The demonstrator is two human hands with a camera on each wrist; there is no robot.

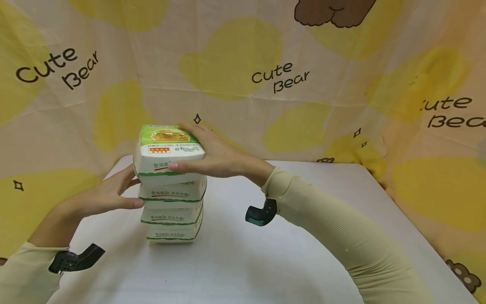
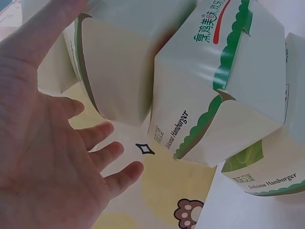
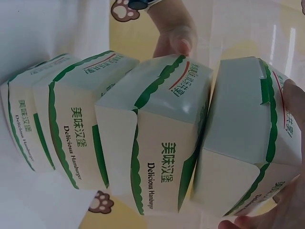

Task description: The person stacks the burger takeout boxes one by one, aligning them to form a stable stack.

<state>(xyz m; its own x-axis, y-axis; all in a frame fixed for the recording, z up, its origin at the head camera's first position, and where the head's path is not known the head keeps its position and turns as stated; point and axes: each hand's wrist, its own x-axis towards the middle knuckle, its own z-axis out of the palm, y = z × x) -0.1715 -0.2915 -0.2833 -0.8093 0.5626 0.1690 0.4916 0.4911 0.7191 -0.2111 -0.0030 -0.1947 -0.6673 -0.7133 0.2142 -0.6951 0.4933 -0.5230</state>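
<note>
Several paper hamburger boxes, white with green scalloped bands, stand in a leaning stack. My right hand (image 1: 216, 156) grips the top hamburger box (image 1: 159, 159), its thumb across the front and its fingers over the far right side. A narrow wedge separates this box from the second box (image 3: 157, 119) in the right wrist view. My left hand (image 1: 102, 192) is at the stack's left side, thumb tip at the second box's front left edge. In the left wrist view its other fingers (image 2: 107, 152) extend loosely beside the boxes. The lower boxes (image 1: 171, 230) are untouched.
The stack stands on a white table (image 1: 265, 253), left of its middle. Behind hangs a yellow and cream cloth (image 1: 228, 55) printed with "Cute Bear". A black wrist device (image 1: 76, 258) is on the left sleeve and another black device (image 1: 262, 212) on the right.
</note>
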